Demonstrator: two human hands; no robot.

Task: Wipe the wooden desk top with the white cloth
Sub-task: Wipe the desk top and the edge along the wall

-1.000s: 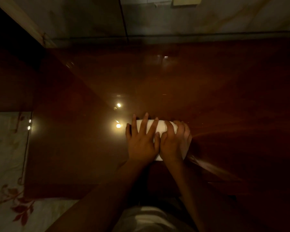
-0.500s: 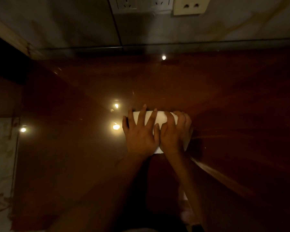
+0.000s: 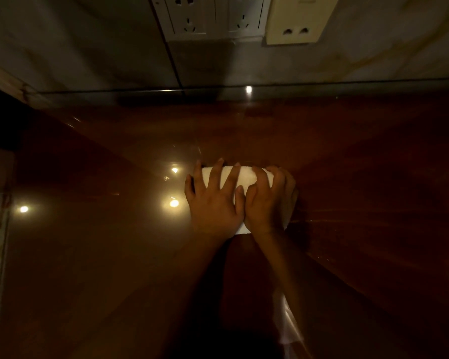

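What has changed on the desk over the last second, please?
The left hand and right hand pushed the cloth over the desk towards the wall, away from the person. Unchanged: the left hand lies flat on the cloth with spread fingers, the right beside it with curled fingers. Nothing was taken hold of or let go.

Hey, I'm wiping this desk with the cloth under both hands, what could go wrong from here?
The light is dim and lamp glare sits on the glossy desk top, so missed streaks may go unseen. The left hand presses flat while the right hand curls its fingers over the white cloth; uneven pressure might bunch it. Wall sockets sit above the back edge; if the cloth is damp, which I cannot tell, keep it off them.
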